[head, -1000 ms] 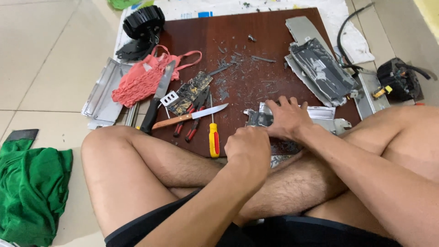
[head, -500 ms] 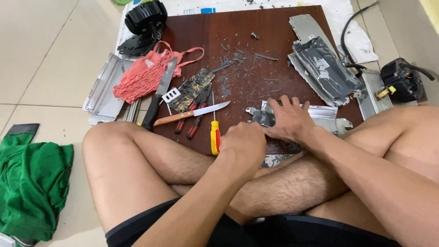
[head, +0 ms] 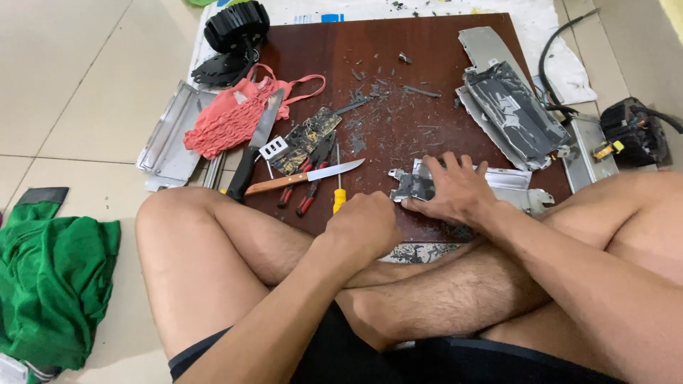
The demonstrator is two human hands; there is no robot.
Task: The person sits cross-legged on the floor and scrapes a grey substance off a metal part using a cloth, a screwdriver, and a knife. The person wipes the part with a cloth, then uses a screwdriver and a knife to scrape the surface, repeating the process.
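I sit cross-legged at a dark brown board (head: 427, 64) on the floor. My right hand (head: 455, 190) presses flat on a bent silver metal piece (head: 411, 186) near the board's front edge. My left hand (head: 363, 227) is a closed fist just in front of the board; a yellow-handled screwdriver (head: 339, 193) lies right at its knuckles, and I cannot see whether the fingers grip it. A wooden-handled knife (head: 306, 178) and red-handled pliers (head: 313, 178) lie just left of it.
A large black-handled knife (head: 256, 146), a circuit board (head: 306, 139), a red mesh bag (head: 228, 121), metal panels (head: 509, 107), a black round part (head: 237, 25) and dark debris lie on and around the board. Green cloth (head: 50, 284) lies left; a black device with cables (head: 633, 131) right.
My left fist has shifted slightly, staying by the screwdriver handle. My right hand stays on the metal piece. The camera view has tilted a little.
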